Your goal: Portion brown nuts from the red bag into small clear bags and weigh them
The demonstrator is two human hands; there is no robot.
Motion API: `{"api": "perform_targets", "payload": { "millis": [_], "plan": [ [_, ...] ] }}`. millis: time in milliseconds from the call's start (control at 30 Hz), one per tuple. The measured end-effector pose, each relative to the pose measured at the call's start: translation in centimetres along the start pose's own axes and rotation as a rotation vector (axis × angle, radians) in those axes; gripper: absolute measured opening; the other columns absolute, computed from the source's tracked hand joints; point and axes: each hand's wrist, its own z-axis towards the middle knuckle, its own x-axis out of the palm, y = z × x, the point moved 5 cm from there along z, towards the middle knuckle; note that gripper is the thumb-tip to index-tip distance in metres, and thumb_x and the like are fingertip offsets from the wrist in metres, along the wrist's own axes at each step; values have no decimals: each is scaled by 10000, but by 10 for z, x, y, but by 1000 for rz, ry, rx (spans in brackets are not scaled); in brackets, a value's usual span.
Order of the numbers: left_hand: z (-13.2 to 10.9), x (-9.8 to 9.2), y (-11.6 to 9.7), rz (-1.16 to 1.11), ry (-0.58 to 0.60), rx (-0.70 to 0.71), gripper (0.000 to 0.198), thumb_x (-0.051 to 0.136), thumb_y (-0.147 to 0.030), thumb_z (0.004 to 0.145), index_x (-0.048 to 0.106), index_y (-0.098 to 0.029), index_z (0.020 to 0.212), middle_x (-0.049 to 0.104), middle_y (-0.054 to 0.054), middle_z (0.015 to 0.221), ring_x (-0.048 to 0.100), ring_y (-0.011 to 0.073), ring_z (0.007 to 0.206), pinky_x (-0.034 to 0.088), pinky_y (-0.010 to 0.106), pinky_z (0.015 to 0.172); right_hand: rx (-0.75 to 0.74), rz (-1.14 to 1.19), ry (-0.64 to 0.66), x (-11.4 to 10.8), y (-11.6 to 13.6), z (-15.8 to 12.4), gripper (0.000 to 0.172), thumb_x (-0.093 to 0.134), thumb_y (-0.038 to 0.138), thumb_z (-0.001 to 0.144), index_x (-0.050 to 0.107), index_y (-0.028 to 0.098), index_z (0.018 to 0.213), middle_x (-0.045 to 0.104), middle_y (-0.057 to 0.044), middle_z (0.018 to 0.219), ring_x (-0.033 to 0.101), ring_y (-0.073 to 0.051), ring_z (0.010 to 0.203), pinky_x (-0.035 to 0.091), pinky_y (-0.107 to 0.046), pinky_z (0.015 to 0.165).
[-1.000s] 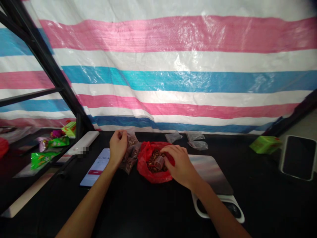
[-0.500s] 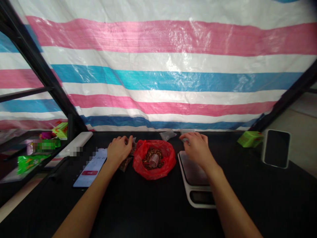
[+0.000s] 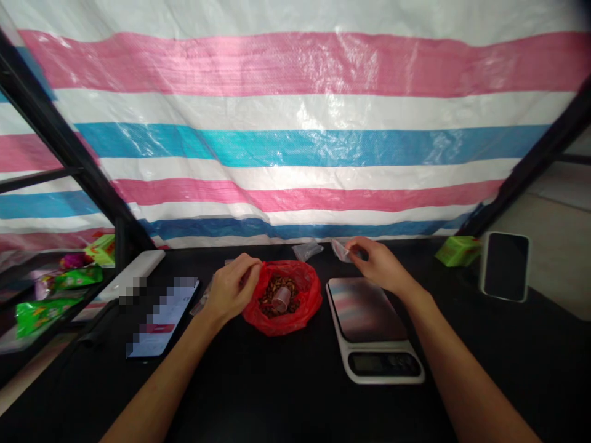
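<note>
**Right hand point(image 3: 376, 266) pinches a clear bag point(image 3: 340, 251) near the desk's point(image 3: 286, 394) back edge**

The left hand point(image 3: 232, 289) curls, fingers together, against the red plastic bag point(image 3: 300, 317); any grip is hidden. The soft bag holds brown pieces point(image 3: 270, 295) and a small clear cup point(image 3: 281, 298). The clear bag looks light and limp, best taken by its corner. The digital scale point(image 3: 364, 311) shows nothing readable.

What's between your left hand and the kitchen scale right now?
Head view: a red plastic bag of brown pieces with a small clear cup lies between the left hand and the kitchen scale.
</note>
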Motion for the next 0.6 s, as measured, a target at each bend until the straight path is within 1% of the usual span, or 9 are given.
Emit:
{"api": "perform_targets", "payload": {
  "millis": [33, 100, 200, 233, 267, 400, 467, 533, 600],
  "plan": [
    [-1, 3, -7, -31, 28, 19, 189, 494, -297, 979, 665, -215, 983, 664, 48, 882, 628, 183, 819, 484, 301, 781, -28, 20, -26, 2, 16, -1, 94, 577, 253, 924, 667, 229, 936, 722, -37, 881, 661, -212, 800, 478, -329, 754],
    [-4, 13, -18, -94, 89, 31, 186, 563, -331, 956, 660, -225, 1074, 664, 53, 933, 627, 210, 902, 484, 332, 853, -104, 56, -13, 13, 52, -5, 88, 556, 233, 945, 642, 240, 926, 702, -24, 883, 639, -198, 799, 465, -318, 756],
    [-8, 30, -27, -229, 198, -46, 454, 702, -403, 883, 592, -236, 1290, 669, 75, 1090, 616, 242, 1011, 479, 367, 930, -247, 13, 113, 37, 103, -16, 45, 605, 210, 923, 627, 249, 918, 693, -15, 886, 627, -210, 853, 437, -347, 849],
    [-9, 34, -28, -293, 215, -73, 524, 731, -416, 863, 569, -234, 1327, 665, 81, 1133, 614, 242, 1028, 478, 366, 942, -284, -12, 135, 44, 116, -20, 40, 617, 211, 918, 627, 249, 913, 693, -16, 890, 626, -214, 866, 424, -359, 872],
    [-9, 37, -30, -348, 226, -88, 523, 737, -426, 861, 577, -229, 1319, 664, 84, 1151, 613, 240, 1035, 477, 363, 949, -302, -30, 145, 50, 125, -24, 48, 608, 200, 919, 620, 246, 914, 692, -21, 894, 623, -215, 868, 417, -361, 872],
    [-5, 36, -31, -455, 170, -105, 272, 605, -426, 958, 691, -202, 1087, 686, 70, 1067, 610, 222, 1012, 461, 337, 949, -320, -60, 204, 70, 140, -34, 53, 584, 225, 952, 608, 236, 906, 684, -33, 877, 618, -217, 858, 417, -364, 833],
    [-3, 33, -27, -490, 130, -151, 260, 587, -419, 968, 689, -195, 1052, 689, 54, 1032, 611, 204, 976, 464, 313, 911, -337, -48, 221, 75, 141, -35, 52, 594, 263, 963, 630, 236, 936, 696, -42, 917, 623, -228, 901, 424, -381, 863],
    [-3, 30, -20, -514, 67, -228, 266, 600, -439, 959, 661, -190, 1027, 678, 28, 962, 604, 174, 881, 467, 279, 821, -363, -11, 250, 80, 143, -33, 88, 590, 245, 970, 656, 246, 1027, 711, -50, 1034, 623, -237, 1013, 423, -395, 939],
    [-3, 23, -10, -469, -53, -316, 286, 579, -475, 966, 617, -194, 994, 645, -1, 858, 574, 148, 765, 446, 253, 717, -382, 16, 282, 85, 146, -31, 251, 560, 139, 952, 655, 262, 1149, 702, -46, 1178, 596, -234, 1149, 399, -400, 1027]
  ]
}}
